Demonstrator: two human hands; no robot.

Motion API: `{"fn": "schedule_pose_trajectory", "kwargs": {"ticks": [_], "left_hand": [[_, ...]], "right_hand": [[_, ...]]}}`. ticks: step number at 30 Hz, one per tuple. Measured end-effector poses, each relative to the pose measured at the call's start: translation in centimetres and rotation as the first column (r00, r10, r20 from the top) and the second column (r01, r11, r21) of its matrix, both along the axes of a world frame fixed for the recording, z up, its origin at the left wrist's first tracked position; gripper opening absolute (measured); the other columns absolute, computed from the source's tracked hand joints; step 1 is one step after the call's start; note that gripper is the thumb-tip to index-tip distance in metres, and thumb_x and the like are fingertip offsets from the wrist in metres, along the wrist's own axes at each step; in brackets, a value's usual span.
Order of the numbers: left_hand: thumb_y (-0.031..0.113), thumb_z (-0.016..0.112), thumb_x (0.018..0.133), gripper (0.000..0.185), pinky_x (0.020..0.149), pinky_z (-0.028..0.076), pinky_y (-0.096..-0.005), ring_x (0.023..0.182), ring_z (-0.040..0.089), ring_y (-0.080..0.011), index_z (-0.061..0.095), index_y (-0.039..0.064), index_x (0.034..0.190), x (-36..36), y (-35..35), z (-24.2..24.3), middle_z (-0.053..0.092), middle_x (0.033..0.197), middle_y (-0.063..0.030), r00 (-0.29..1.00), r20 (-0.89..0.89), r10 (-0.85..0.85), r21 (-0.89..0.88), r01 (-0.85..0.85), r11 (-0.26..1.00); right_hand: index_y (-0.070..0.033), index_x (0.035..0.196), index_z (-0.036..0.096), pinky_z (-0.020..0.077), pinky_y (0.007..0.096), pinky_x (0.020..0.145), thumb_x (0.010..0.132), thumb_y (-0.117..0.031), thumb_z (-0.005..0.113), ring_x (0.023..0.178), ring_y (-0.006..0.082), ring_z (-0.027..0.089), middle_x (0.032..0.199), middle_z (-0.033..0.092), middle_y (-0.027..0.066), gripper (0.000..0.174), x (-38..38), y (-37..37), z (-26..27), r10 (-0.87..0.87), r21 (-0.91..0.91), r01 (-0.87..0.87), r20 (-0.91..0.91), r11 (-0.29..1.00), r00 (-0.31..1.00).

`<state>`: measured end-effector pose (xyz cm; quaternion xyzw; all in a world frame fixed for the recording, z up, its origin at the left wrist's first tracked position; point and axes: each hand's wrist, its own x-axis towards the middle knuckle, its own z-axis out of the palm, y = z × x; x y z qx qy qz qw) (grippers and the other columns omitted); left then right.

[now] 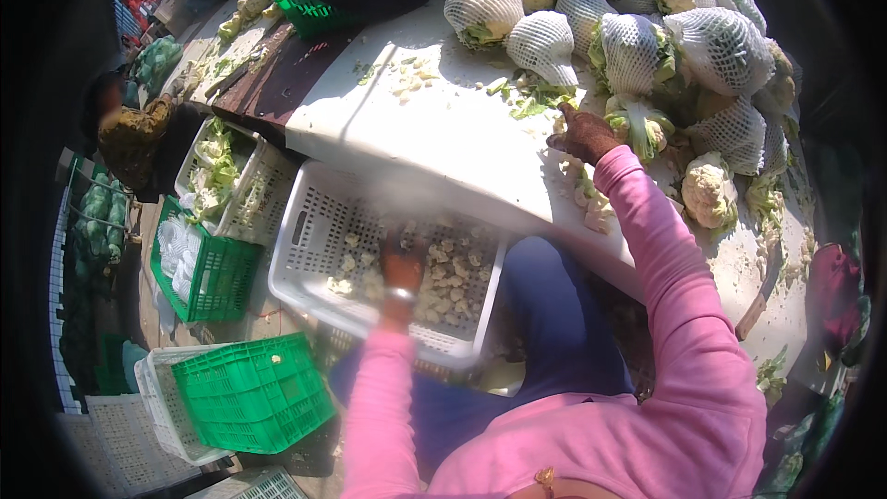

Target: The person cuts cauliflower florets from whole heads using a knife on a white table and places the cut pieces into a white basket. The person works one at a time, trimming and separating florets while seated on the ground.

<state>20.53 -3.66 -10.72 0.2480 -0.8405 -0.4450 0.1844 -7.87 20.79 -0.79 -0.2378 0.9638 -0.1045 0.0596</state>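
My left hand [403,260], with a silvery band at the wrist, reaches down into a white perforated plastic crate [291,277]. Small cauliflower florets [443,284] lie in the crate, mostly to the right of that hand; blur and glare obscure its fingertips. Over the white tabletop [429,125] is my right hand [587,135] in a brown glove, its thumb and a finger spread apart. Leaf trimmings [537,102] lie just beyond those fingers. Close on its right is a trimmed cauliflower head with leaves [637,125]. No held object shows in the right hand.
Cauliflowers in white foam netting [721,48] are heaped at the table's right. A tool with a wooden handle [750,317] lies near its edge. Left of me stand a crate of leaves [215,173], a green crate of netting [208,284] and an upturned green crate [253,391]. Another person [135,132] is farther left.
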Motion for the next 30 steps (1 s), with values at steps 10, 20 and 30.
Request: {"fn": "schedule_pose_trajectory", "kwargs": {"ticks": [10,20,30], "left_hand": [[0.040,0.050,0.092,0.057,0.081,0.054,-0.0416,0.098,0.058,-0.0295,0.032,0.010,0.137,-10.1,8.2,6.9,0.050,0.120,-0.0164,0.985,-0.170,-0.032,0.985,0.170,-0.012],[-0.003,0.070,0.075,0.049,0.079,0.052,-0.0313,0.096,0.059,-0.0184,0.050,0.005,0.118,0.0,4.2,-0.5,0.059,0.104,-0.0085,0.902,-0.423,-0.090,0.014,0.106,0.994],[0.012,0.065,0.084,0.017,0.067,0.052,-0.0294,0.083,0.061,-0.0147,0.064,0.004,0.100,1.9,3.8,-3.5,0.062,0.095,-0.0049,0.856,-0.438,0.274,0.285,-0.157,0.946]], "right_hand": [[-0.006,0.119,0.057,0.0503,0.0298,0.065,0.081,-0.021,0.068,0.077,0.0178,0.061,0.092,0.064,0.0073,0.043,7.8,-1.1,-1.0,0.578,-0.844,-0.106,0.262,0.525,0.772],[0.002,0.097,0.053,0.0453,0.0481,0.063,0.091,-0.017,0.047,0.074,0.0432,0.059,0.081,0.060,0.0248,0.020,21.4,-4.9,-4.1,0.570,-0.586,-0.350,0.244,0.731,0.784],[0.002,0.075,0.063,0.0497,0.0425,0.060,0.077,-0.010,0.056,0.061,0.0322,0.062,0.068,0.061,0.0188,0.014,24.9,-8.9,-8.3,0.934,0.057,-0.932,0.014,0.357,0.358]]}}
